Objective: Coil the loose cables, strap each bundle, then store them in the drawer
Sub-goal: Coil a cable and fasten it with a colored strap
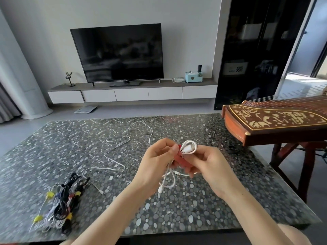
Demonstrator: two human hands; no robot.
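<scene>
Above the pebble-patterned table (203, 200) my left hand (155, 167) and my right hand (207, 165) hold a small coil of white cable (190, 147) between them. A red strap (179, 159) lies against the coil, pinched by the fingers of both hands. Loops and a plug of the same cable hang below the hands (168, 183). A long loose white cable (116, 151) snakes across the table's middle. At the front left lies a pile of strapped cable bundles (60, 206), black and white, with yellow and red straps.
A wooden zither (276, 124) on a stand juts in at the right edge of the table. Beyond the table stand a TV (118, 53) on a low cabinet with drawers (131, 94) and a dark glass cupboard (256, 50).
</scene>
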